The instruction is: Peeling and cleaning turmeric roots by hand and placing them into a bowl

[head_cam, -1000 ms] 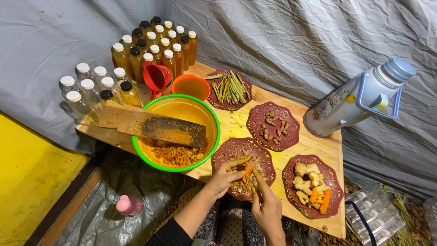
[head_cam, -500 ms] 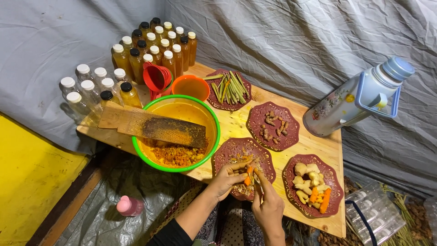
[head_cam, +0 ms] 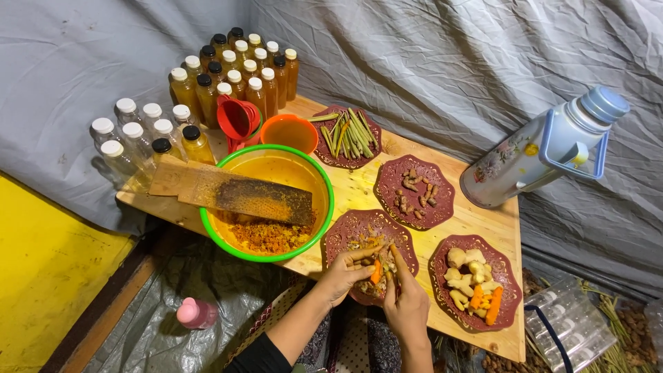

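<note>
Head view, looking down: a wooden counter (head_cam: 476, 221) ran from upper left to lower right. At bottom centre, the left hand (head_cam: 343, 274) pinched a small orange root piece (head_cam: 376, 271) between thumb and fingers, over a maroon plate (head_cam: 345, 231) of peelings. The right hand (head_cam: 405, 304) was beside it, fingers pressed together around a thin blade that touched the piece. The step looked like peeling; the next move would need a careful stroke away from the thumb. Left of the plate sat a green bowl (head_cam: 207, 228) with a wooden grater (head_cam: 228, 192) across it. Bottles (head_cam: 235, 72) filled the upper left.
</note>
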